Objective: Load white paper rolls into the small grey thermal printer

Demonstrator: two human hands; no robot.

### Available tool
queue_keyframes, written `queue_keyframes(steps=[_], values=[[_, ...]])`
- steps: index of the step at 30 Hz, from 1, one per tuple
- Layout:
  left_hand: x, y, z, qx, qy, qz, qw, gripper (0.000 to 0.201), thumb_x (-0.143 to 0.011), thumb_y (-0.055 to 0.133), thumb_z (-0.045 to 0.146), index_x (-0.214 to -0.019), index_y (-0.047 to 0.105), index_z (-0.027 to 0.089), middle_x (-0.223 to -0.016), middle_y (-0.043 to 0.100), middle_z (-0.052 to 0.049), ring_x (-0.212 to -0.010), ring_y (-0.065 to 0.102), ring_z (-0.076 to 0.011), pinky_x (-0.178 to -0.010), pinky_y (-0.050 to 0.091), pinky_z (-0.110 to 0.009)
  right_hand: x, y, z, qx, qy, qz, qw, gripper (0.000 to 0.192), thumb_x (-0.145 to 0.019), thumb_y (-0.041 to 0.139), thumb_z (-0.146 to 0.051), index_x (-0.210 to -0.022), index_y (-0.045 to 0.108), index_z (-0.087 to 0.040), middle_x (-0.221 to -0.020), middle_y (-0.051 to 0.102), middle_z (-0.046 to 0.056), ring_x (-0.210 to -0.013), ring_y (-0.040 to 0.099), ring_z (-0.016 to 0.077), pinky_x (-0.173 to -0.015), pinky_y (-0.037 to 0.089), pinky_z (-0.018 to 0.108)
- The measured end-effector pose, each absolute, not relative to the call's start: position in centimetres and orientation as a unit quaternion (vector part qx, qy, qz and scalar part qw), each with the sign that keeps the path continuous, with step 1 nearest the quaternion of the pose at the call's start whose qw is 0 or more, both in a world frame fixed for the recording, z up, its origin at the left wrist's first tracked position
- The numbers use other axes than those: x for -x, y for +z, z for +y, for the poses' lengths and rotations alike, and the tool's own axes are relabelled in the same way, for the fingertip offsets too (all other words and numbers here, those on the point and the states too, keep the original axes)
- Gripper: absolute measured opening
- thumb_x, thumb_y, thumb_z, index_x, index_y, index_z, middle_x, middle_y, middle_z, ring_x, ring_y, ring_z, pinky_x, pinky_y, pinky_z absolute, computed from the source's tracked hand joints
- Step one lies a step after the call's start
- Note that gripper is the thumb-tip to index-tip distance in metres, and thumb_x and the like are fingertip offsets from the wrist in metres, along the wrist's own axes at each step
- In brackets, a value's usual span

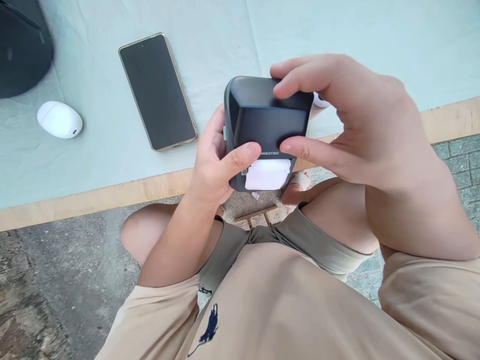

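A black label printer (pixel 272 125), with partly readable lettering on its lid, is held above the table's front edge. A torn-edged white piece of paper (pixel 268 175) sticks out below the lettering. My left hand (pixel 217 165) is wrapped round the printer's left side, thumb on its front face. Across the lid reaches my right hand (pixel 352 110), its fingers at the top edge and its thumb near the lettering, gripping the lid from the right. Behind the printer, a whitish rounded object (pixel 320 101) shows only in part.
On the pale cloth (pixel 210 30) lie a smartphone (pixel 157 92) with its dark screen up and a white oval case (pixel 60 120). A dark rounded object (pixel 22 50) stands at the upper left. The table's wooden edge (pixel 93 200) runs just beyond my knees.
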State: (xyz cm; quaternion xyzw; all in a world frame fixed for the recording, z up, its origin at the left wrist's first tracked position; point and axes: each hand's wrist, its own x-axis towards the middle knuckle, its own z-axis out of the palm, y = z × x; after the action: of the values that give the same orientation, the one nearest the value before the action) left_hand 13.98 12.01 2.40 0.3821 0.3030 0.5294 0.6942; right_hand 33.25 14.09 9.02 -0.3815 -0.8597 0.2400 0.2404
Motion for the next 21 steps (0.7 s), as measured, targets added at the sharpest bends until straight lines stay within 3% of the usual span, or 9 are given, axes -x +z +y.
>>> queue_keyframes(steps=[3, 8, 12, 17, 21], values=[[-14.15, 2.43, 11.87, -0.377, 0.521, 0.315, 0.698, 0.033, -0.08, 0.073, 0.031, -0.109, 0.062, 0.019, -0.099, 0.067, -0.006, -0.096, 0.069, -0.0256, -0.075, 0.056, -0.035, -33.25, 8.95, 14.13, 0.394, 0.204, -0.866, 0.229, 0.035, -0.092, 0.06, -0.035, -0.124, 0.054, -0.023, -0.132, 0.062, 0.003, -0.133, 0.055, 0.0205, -0.092, 0.053, 0.03], [-14.58, 2.83, 11.92, -0.323, 0.526, 0.275, 0.737, 0.029, -0.091, 0.058, 0.042, -0.111, 0.062, 0.023, -0.111, 0.069, -0.008, -0.132, 0.055, -0.0304, -0.101, 0.054, -0.043, -33.22, 8.41, 14.22, 0.348, 0.192, -0.873, 0.282, 0.035, -0.095, 0.053, -0.033, -0.127, 0.053, -0.017, -0.13, 0.063, 0.005, -0.136, 0.052, 0.0178, -0.108, 0.048, 0.032], [-14.6, 2.93, 12.26, -0.288, 0.53, 0.317, 0.732, 0.041, -0.101, 0.037, 0.043, -0.107, 0.066, 0.016, -0.11, 0.069, -0.008, -0.137, 0.051, -0.0268, -0.116, 0.044, -0.043, -33.37, 8.22, 14.19, 0.366, 0.191, -0.865, 0.285, 0.037, -0.096, 0.05, -0.031, -0.129, 0.052, -0.015, -0.133, 0.062, 0.006, -0.131, 0.055, 0.016, -0.104, 0.049, 0.03], [-14.49, 3.15, 12.36, -0.267, 0.55, 0.343, 0.713, 0.034, -0.103, 0.037, 0.033, -0.101, 0.067, 0.016, -0.098, 0.07, -0.002, -0.132, 0.056, -0.0225, -0.117, 0.042, -0.041, -33.35, 8.43, 14.24, 0.353, 0.193, -0.877, 0.264, 0.044, -0.093, 0.056, -0.036, -0.133, 0.051, -0.018, -0.136, 0.061, 0.004, -0.134, 0.053, 0.0187, -0.106, 0.05, 0.033], [-14.42, 3.18, 12.43, -0.285, 0.552, 0.342, 0.705, 0.029, -0.1, 0.04, 0.022, -0.097, 0.068, 0.019, -0.091, 0.07, -0.001, -0.117, 0.063, -0.0203, -0.101, 0.053, -0.035, -33.27, 8.57, 14.13, 0.34, 0.203, -0.875, 0.278, 0.049, -0.087, 0.064, -0.034, -0.132, 0.054, -0.018, -0.137, 0.061, 0.006, -0.137, 0.052, 0.0223, -0.113, 0.048, 0.037]])
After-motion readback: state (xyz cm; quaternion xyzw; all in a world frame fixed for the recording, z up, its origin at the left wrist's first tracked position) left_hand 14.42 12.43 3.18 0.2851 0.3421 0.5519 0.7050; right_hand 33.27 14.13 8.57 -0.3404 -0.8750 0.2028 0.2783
